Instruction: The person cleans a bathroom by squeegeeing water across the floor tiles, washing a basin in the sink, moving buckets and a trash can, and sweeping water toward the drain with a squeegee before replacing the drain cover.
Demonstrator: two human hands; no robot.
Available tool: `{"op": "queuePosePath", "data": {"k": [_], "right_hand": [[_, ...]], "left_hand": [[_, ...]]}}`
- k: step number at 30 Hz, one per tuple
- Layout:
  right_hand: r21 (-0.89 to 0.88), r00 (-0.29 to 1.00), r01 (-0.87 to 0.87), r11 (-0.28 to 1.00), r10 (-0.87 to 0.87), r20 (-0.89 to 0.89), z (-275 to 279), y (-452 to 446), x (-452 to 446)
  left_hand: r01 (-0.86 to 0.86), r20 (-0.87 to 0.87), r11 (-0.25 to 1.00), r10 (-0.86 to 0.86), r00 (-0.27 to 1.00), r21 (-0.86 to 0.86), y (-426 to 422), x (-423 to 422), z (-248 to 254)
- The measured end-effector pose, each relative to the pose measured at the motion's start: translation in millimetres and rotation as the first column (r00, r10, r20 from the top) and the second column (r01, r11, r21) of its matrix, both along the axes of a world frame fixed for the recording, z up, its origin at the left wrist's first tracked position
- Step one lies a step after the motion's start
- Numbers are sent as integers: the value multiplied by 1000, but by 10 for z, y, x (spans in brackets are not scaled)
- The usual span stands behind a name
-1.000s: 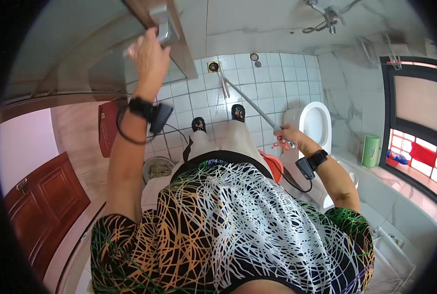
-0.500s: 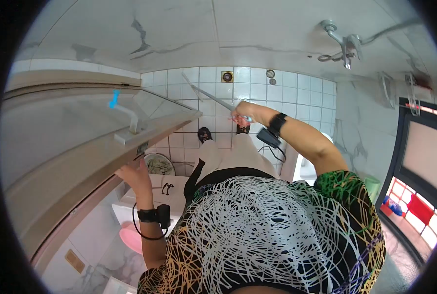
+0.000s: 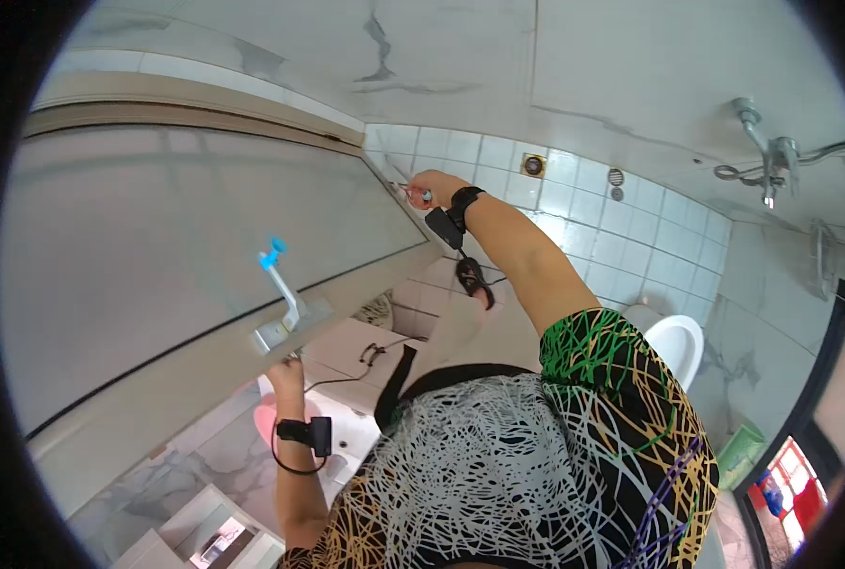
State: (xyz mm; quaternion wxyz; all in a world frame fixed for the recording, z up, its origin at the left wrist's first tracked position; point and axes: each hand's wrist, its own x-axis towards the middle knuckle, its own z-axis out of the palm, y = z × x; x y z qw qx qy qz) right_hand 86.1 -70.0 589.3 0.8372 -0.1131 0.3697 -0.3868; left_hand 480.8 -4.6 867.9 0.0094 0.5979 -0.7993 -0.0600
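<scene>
At the far edge of the frosted-glass door (image 3: 176,256), my right hand (image 3: 437,189) is closed around the handle of a long-handled squeegee (image 3: 428,197). A light blue end of that handle shows in the fist; the rest of the tool is mostly hidden by the door and hand. My left hand (image 3: 288,379) is at the door's near edge, just below the silver lever handle (image 3: 288,302), which has a blue piece on its tip. The left fingers are curled against the door edge and partly out of sight behind it.
White floor tiles (image 3: 583,237) hold a square drain (image 3: 533,166). A white toilet (image 3: 676,346) stands at right, below a wall tap (image 3: 778,166). Behind the door are a white cabinet (image 3: 342,356) and a pink basin (image 3: 267,417). A strapped cable runs from each wrist.
The door has swung, showing more of its glass. My right hand has moved left with the squeegee, whose pole and blade are now mostly hidden. The view has turned.
</scene>
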Motion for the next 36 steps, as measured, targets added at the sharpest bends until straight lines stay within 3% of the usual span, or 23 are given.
{"op": "queuePosePath", "data": {"k": [1,2,4,6,9,12,14,15,16,17,20,21,23,24,27,30,33,36], "right_hand": [[-65,999,-35,997,33,-34,181,-84,0],[175,998,-10,985,19,-52,372,-207,37],[-336,929,-153,929,19,-369,37,-310,125],[-564,735,-408,718,-109,-670,-46,-283,70],[-601,670,-282,748,-295,-681,195,12,-78],[-629,787,76,774,-434,-439,-1082,242,-1],[-664,741,119,738,-511,-435,-451,1003,-431],[-434,856,297,851,-439,-275,-318,1216,-569],[-125,881,451,884,-463,-94,-238,1436,-701],[584,699,304,752,-593,399,-244,1604,-832],[719,739,334,610,-643,202,-68,2223,-1136],[740,760,364,566,-639,116,85,2386,-1215],[800,681,345,491,-718,147,82,2726,-1349],[786,732,394,476,-680,44,42,2863,-1405],[791,694,391,470,-716,82,254,3178,-1520],[703,778,528,477,-602,-177,440,3347,-1504],[809,673,423,408,-740,22,370,3570,-1562],[809,672,470,354,-737,-68,484,3621,-1478]], "left_hand": [[-36,34,999,35,999,14,5,-80,281],[-72,58,997,70,996,39,69,-218,336],[-78,28,997,77,997,24,86,-292,321],[-52,-77,997,47,996,-52,156,-268,228],[-123,35,992,123,992,-2,196,-349,512],[-97,8,995,98,995,-17,161,-347,438],[-120,-16,992,121,993,27,168,-319,343],[-142,-24,988,143,989,62,142,-331,357],[-163,-36,982,167,985,95,134,-348,316],[-100,-84,994,104,991,45,130,-367,255],[28,-198,998,-38,979,-58,72,-306,13],[49,-153,994,-64,986,-95,80,-317,-49],[108,-55,979,-119,991,-173,49,-358,-140],[81,-150,990,-98,984,-114,25,-274,-278],[-4,-149,999,-1,989,-37,5,-321,-474],[111,-153,981,-135,979,-157,-20,-505,-527],[154,-149,961,-191,970,-232,-65,-755,-542],[200,-133,944,-241,961,-262,-132,-886,-637]]}}
